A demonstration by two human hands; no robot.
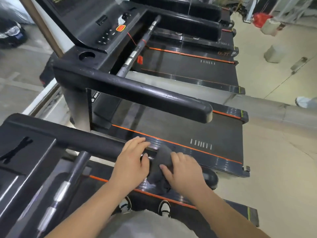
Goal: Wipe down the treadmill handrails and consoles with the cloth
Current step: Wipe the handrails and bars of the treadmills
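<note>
Standing on the nearest treadmill, both hands on its right rail point(85, 141), out near the rounded end cap point(210, 177)

Cloth point(163, 160): dark grey, bunched, draped over the top of that rail between the two hands, a tail hanging down the near side

Right hand point(183, 170): clamped down on the cloth, fingers curled over it, thumb pressed into the near side, so cloth is pinned to the rail. Slight motion blur on this hand

Left hand point(132, 162): bare, lies on the rail just beside the cloth, fingers laid nearly straight across the top, thumb pointing at the cloth. Holds nothing; can't tell if the fingertips hook under the far edge

Near console point(20, 152) sits lower left, its crossbar point(68, 177) with silver sensor pads runs below it

Next treadmill over: long black rail point(145, 95), console point(106, 24) with an orange button point(120, 28), cup holder point(87, 56), crossbar point(137, 48) with a red cord on it, belt point(188, 127) edged by orange stripes. More treadmills in a row beyond

Two shoes point(126, 204) on the deck under the hands, grey trousers at bottom edge

Pale floor point(274, 152) to the right, red bag point(260, 18) far back, dark car point(10, 33) upper left
</note>
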